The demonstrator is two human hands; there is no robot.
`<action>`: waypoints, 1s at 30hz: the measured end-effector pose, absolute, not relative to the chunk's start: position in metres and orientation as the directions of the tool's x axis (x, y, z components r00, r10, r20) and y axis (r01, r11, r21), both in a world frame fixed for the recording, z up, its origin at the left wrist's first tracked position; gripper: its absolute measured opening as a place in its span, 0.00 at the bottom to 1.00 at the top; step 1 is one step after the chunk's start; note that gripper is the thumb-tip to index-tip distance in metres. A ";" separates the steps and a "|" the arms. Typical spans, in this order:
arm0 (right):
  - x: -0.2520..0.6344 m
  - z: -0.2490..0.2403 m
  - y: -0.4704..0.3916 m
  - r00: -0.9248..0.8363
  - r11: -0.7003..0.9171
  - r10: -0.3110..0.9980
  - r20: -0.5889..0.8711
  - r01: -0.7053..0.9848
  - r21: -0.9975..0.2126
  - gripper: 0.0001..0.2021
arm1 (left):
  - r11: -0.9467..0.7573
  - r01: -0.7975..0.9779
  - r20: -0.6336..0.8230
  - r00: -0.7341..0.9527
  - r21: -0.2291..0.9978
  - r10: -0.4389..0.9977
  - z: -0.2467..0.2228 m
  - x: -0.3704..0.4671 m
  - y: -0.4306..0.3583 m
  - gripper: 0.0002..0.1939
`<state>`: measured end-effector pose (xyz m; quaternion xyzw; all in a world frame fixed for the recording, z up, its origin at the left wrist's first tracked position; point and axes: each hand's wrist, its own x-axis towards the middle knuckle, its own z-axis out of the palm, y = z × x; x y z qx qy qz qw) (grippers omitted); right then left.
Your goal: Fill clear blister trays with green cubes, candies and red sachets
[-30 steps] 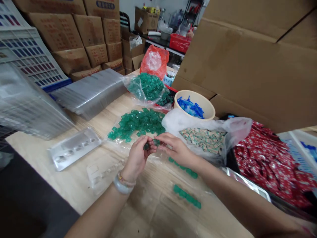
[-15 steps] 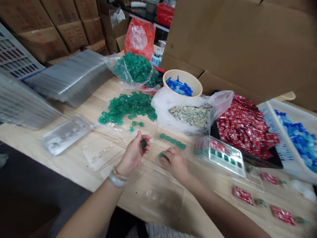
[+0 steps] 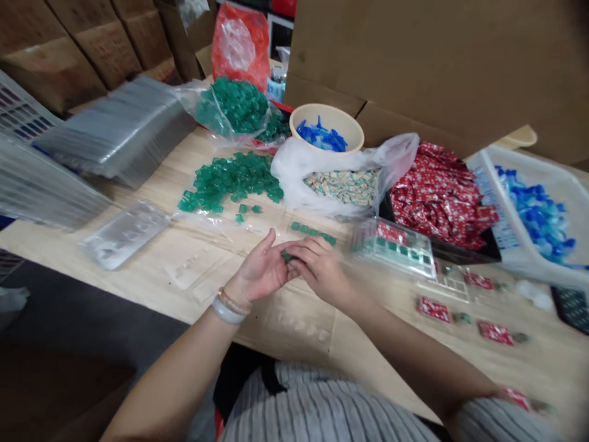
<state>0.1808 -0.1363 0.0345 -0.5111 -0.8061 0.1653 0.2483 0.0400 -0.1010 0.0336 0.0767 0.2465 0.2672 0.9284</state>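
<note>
Readable text: none. Cartons, rear left: red printing, too blurred to decipher. Jar, rear centre: pale-blue label with dark characters, too small and soft to read. Red packets: white printed marks, too fine to make out

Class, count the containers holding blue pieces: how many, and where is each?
2: the cream bowl behind the white plastic bag, and the white basket at far right. Others may be hidden.
</note>
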 end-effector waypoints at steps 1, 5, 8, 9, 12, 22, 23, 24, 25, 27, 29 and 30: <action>0.184 0.037 -0.140 -0.356 0.428 0.904 0.239 0.723 -0.542 0.10 | 0.863 -0.422 -0.408 0.762 0.277 0.503 0.035 0.042 -0.105 0.24; 0.213 0.040 -0.186 -0.249 0.320 0.947 0.202 0.705 -0.632 0.08 | 0.819 -0.297 -0.479 0.693 0.491 0.538 0.031 0.038 -0.127 0.23; 0.231 0.029 -0.239 -0.184 0.151 0.983 0.014 0.758 -0.634 0.06 | 0.585 -0.107 -0.452 0.530 0.804 0.718 0.016 0.030 -0.149 0.16; 0.234 0.022 -0.256 -0.200 0.133 0.979 -0.039 0.773 -0.620 0.06 | 0.505 -0.019 -0.421 0.527 0.863 0.738 0.010 0.028 -0.156 0.14; 0.231 -0.004 -0.289 -0.295 0.207 0.953 -0.063 0.793 -0.572 0.09 | 0.318 0.146 -0.339 0.604 0.937 0.721 -0.005 0.028 -0.173 0.08; 0.233 -0.049 -0.291 -0.262 0.313 0.949 0.176 0.860 -0.404 0.11 | -0.207 0.256 -0.028 0.689 0.944 0.724 -0.017 0.041 -0.183 0.12; 0.234 -0.053 -0.293 -0.248 0.309 0.948 0.199 0.870 -0.385 0.12 | -0.242 0.270 -0.013 0.692 0.932 0.722 -0.014 0.039 -0.176 0.13; 0.235 -0.055 -0.295 -0.239 0.305 0.947 0.216 0.878 -0.368 0.12 | -0.272 0.292 -0.002 0.686 0.917 0.728 -0.011 0.035 -0.166 0.14; 0.237 -0.055 -0.298 -0.237 0.307 0.945 0.227 0.884 -0.354 0.13 | -0.292 0.321 0.005 0.664 0.901 0.747 -0.008 0.030 -0.152 0.15; 0.241 -0.049 -0.299 -0.232 0.310 0.939 0.255 0.891 -0.332 0.17 | -0.298 0.425 0.026 0.538 0.854 0.842 -0.003 0.013 -0.115 0.15; 0.241 -0.034 -0.284 -0.194 0.299 0.928 0.319 0.897 -0.325 0.20 | -0.262 0.574 0.085 0.316 0.776 0.945 -0.001 -0.006 -0.072 0.16; 0.237 -0.025 -0.266 -0.177 0.300 0.919 0.353 0.893 -0.334 0.19 | -0.244 0.645 0.120 0.230 0.724 0.966 -0.002 -0.013 -0.052 0.16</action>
